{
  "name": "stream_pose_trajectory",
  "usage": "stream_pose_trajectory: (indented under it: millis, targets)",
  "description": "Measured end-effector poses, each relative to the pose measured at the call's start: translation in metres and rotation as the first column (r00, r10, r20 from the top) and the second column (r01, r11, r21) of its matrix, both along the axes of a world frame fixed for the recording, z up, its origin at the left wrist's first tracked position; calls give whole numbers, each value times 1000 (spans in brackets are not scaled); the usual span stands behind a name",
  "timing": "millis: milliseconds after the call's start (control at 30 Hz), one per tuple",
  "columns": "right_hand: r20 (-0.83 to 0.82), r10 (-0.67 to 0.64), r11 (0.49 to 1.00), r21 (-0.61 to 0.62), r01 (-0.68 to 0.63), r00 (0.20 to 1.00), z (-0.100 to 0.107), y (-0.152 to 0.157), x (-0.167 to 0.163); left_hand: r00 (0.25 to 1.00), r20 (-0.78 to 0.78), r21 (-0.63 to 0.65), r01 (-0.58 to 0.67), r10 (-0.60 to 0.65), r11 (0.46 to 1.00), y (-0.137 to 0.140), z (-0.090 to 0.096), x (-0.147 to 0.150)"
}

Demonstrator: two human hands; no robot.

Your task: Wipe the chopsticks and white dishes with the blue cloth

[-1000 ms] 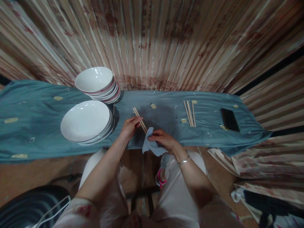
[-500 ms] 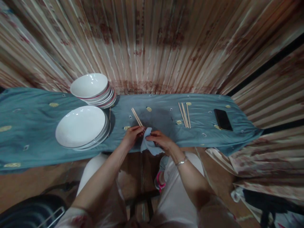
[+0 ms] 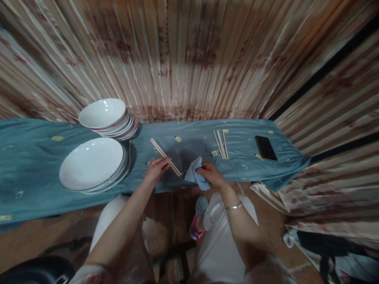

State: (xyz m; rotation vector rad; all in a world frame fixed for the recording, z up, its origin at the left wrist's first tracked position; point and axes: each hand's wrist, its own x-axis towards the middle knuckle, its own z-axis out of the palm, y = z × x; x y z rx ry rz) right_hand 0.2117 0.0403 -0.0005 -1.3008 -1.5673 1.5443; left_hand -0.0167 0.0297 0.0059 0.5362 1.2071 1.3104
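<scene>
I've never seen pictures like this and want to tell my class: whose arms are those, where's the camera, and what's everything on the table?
These are one person's bare arms, no robot. The camera sits on their head, looking forward and down. Their left hand holds thin, pale, wooden-looking chopsticks; their right hand grips a soft, light-blue cloth. On the blue-green patterned tablecloth are more pale sticks and a flat black phone to the right. To the left stand stacked round white dishes and stacked white bowls with red lines.
</scene>
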Motion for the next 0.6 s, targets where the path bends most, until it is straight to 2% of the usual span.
stream_pose_trajectory:
  millis: [67,133,200,367,467,600]
  targets:
    - [94,-94,982,175,77,991,-1,0,5,999,-20,5,36,-36,999,0,-2,7]
    - [168,-196,929,347,128,966,2,-1,8,995,-48,9,83,-82,997,1,-4,16]
    - [215,-225,891,441,111,950,8,-4,9,989,-79,13,127,-125,992,4,-5,28]
    - [346,-109,887,457,-66,932,17,-7,7,971,-120,47,213,-206,976,22,-3,63]
    - [421,-140,886,457,-76,896,18,-6,8,964,-143,60,234,-224,970,37,-3,81]
    - [494,-249,862,506,-42,833,17,-1,16,959,-184,64,233,-218,970,57,-5,100]
